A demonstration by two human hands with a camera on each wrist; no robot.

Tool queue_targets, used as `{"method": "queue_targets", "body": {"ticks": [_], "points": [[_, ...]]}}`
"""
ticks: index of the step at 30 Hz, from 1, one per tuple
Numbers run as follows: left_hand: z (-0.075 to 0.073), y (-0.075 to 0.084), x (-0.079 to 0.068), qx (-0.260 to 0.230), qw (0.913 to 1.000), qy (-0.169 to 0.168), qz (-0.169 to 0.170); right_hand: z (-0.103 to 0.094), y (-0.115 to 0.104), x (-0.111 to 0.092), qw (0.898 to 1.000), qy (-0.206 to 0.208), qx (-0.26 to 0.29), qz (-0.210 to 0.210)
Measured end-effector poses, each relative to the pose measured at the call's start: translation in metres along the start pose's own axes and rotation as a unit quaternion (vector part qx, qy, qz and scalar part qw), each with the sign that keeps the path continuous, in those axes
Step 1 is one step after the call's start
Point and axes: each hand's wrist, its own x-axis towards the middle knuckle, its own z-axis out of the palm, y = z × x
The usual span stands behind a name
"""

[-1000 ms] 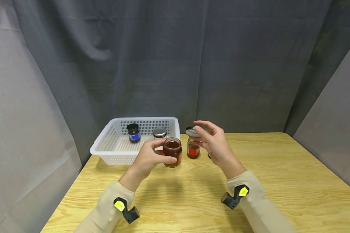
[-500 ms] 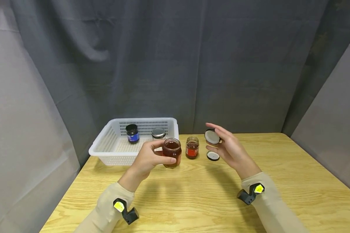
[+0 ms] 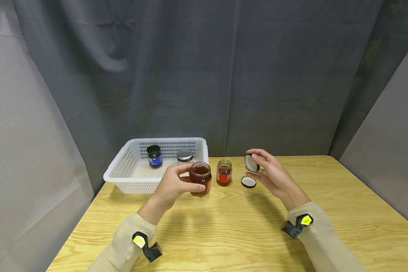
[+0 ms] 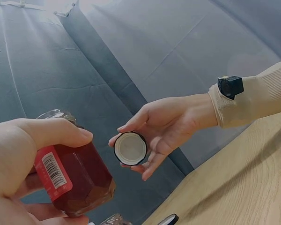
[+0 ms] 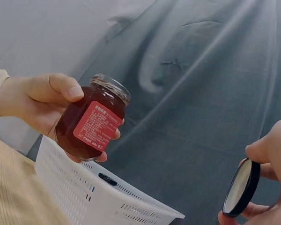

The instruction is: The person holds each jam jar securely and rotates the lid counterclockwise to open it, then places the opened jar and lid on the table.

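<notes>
My left hand [image 3: 172, 184] grips an uncapped glass jam jar [image 3: 200, 179] full of dark red jam, raised above the table. Its red label [image 5: 99, 125] with white print faces the right wrist camera. Off to the right, my right hand [image 3: 272, 174] pinches a black-rimmed jar lid [image 3: 252, 163] by its edge, the pale inside turned toward the left hand. Between the hands, a second uncapped jar [image 3: 224, 172] with a red label stands on the table. Beside that jar, another lid [image 3: 248, 182] lies with its white inside up, just below the right fingers.
A white perforated plastic basket [image 3: 132, 184] stands at the back left of the wooden table [image 3: 204, 238]. In it are a black-lidded jar [image 3: 154, 156] with a blue label and a silver-lidded jar [image 3: 185, 155], partly behind the left hand. Grey curtains [image 3: 275, 75] hang behind.
The right hand has moved right with the lid, from over the second jar to above the lid on the table, and the held lid has tilted toward vertical. The left hand stays nearly still.
</notes>
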Motion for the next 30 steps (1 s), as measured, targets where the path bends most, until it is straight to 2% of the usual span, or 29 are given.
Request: {"method": "queue_targets", "body": {"ticks": [4,15,19,25,30], "points": [[0.003,-0.003,0.002,0.0,1.0,-0.004,0.005,-0.001,0.002,0.001,1.0,-0.005,0.001,0.001],[0.019,-0.011,0.007,0.014,0.9997,0.008,-0.018,-0.006,0.005,-0.001,0.999,-0.025,0.006,-0.024],[0.028,-0.02,0.013,0.015,0.9995,0.015,-0.022,-0.015,0.006,-0.003,0.998,-0.032,0.002,-0.048],[0.042,-0.039,0.024,0.042,0.9987,0.027,0.007,-0.036,0.006,-0.01,0.995,-0.052,-0.002,-0.088],[0.058,-0.049,0.037,0.074,0.9964,0.04,0.01,-0.051,0.008,-0.018,0.995,-0.041,-0.014,-0.094]]}}
